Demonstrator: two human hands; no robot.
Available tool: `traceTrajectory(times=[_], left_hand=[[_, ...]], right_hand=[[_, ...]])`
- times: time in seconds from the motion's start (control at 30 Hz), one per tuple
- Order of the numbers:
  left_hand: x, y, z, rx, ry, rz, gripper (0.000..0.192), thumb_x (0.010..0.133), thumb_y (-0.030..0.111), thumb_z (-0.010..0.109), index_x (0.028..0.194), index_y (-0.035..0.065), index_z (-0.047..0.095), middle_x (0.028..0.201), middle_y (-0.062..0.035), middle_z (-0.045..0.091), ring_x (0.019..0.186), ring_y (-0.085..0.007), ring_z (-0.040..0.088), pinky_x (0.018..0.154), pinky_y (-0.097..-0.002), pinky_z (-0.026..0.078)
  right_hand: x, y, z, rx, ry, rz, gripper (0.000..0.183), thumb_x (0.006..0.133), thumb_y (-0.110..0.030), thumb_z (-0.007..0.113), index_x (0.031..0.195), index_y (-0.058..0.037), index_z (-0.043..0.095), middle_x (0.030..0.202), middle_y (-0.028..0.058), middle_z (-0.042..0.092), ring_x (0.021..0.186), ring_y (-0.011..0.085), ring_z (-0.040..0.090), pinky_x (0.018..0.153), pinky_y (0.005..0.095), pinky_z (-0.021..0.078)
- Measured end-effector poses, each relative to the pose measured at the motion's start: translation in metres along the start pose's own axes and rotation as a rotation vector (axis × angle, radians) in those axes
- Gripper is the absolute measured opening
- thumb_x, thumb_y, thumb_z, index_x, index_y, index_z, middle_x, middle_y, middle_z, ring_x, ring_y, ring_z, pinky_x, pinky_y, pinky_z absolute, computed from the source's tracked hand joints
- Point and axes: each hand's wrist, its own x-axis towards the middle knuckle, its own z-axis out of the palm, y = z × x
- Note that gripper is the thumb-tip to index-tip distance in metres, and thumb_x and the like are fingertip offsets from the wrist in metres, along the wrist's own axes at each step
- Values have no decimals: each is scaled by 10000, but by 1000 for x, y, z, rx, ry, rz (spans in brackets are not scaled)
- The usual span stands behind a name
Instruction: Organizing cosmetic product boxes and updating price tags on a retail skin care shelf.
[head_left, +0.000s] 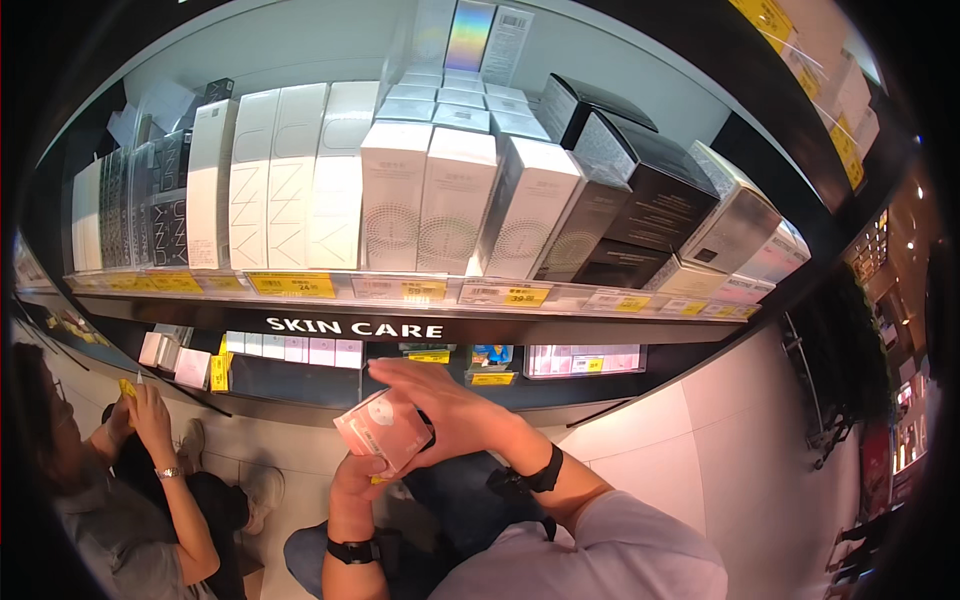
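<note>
A pink carton (384, 431) with a pale cartoon face on its side is held in front of my body, below the shelf edge. My left hand (362, 474) grips its lower end, fingers and thumb around it. Over its upper right side lies my right hand (442, 409), palm towards the carton, with the fingers stretched out to the left. A dark part shows between the right palm and the carton; what it is I cannot tell. A bit of yellow shows under the carton by the left thumb.
Tall white cartons (289, 180) and black cartons (660, 187) fill the shelf ahead, above a price-tag rail (390, 289). The lower shelf (285, 379) holds small pink and white boxes (319, 350). At the left a person (127, 480) crouches, holding a small yellow item. Pale floor tiles (750, 465) lie right.
</note>
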Motion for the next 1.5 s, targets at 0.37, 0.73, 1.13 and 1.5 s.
traceTrajectory(times=[0.37,0.73,1.13,1.5], left_hand=[[12,-28,-62,66,-2,-37,626,677,154,776,1234,43,513,1055,-77,631,894,-204,654,624,-296,563],[5,-20,-31,-29,54,3,648,796,396,724,1296,85,455,1092,-60,619,907,-177,650,634,-270,563],[3,-15,-7,155,0,52,670,846,373,654,1360,39,383,1260,-112,543,1142,-216,571,940,-349,491],[11,-20,-18,46,-46,17,527,890,334,600,1319,74,441,1189,-106,603,1043,-199,629,881,-343,523]], right_hand=[[-2,-16,21,-30,-24,-51,672,636,-224,792,1215,-64,491,1157,125,565,1078,326,541,968,401,399],[4,-24,21,-21,-69,-46,899,633,-256,808,1390,-38,375,1083,124,581,981,320,559,895,401,418],[17,-37,17,-57,-188,43,1028,560,-248,809,1424,12,317,1102,156,580,993,354,547,900,416,421],[21,-26,43,-75,-76,-71,1054,537,-187,844,1420,35,313,1142,150,583,989,351,546,904,422,411]])
